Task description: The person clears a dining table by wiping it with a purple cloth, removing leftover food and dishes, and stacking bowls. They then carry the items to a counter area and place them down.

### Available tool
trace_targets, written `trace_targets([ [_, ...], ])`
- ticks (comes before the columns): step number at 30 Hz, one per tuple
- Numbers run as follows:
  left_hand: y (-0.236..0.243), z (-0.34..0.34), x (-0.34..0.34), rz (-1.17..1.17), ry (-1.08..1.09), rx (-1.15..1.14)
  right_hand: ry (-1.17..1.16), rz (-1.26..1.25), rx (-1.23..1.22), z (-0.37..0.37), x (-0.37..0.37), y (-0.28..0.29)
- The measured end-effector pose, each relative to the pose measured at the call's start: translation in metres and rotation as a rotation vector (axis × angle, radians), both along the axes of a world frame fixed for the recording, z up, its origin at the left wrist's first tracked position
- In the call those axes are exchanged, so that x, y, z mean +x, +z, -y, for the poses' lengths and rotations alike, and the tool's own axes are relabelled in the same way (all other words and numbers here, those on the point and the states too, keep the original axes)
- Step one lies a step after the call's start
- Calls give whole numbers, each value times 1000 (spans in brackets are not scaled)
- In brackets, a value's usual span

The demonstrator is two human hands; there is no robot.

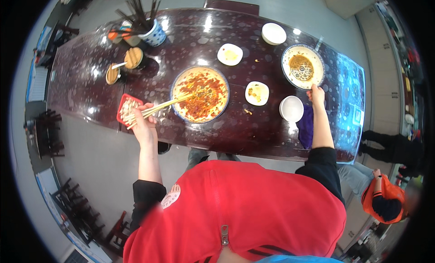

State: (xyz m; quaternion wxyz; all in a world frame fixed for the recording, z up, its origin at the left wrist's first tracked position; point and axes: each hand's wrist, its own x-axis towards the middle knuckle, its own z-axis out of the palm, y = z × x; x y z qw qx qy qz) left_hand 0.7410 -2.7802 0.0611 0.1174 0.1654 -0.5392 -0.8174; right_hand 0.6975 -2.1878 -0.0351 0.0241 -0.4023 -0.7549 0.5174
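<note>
My left hand (143,117) grips light wooden chopsticks (174,101) beside a red tray (123,102) of small pale pieces. The tips reach over a large bowl (199,109) covered in reddish-orange food. My right hand (315,94) holds the near rim of a patterned bowl (302,67) with brown broth in it. Below it are a small white bowl (291,108) and a folded purple cloth (306,133). Two small dishes with scraps (256,93) (230,54) lie between the bowls, with a few bits of food on the tabletop.
The dark glossy table (190,29) also holds a white bowl (273,33), a chopstick pot (153,34), condiment bottles and two wooden-lidded jars (133,58). Chairs (77,204) line the left. At the right are a person in orange (380,199), another dark-clothed person (394,152) and cabinets.
</note>
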Motion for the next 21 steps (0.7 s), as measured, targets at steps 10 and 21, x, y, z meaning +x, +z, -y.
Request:
trace_targets([
  [10, -23, 168, 140, 34, 447, 183, 375, 153, -468, 202, 12, 87],
  [21, -212, 304, 265, 403, 711, 188, 414, 338, -299, 330, 27, 26],
])
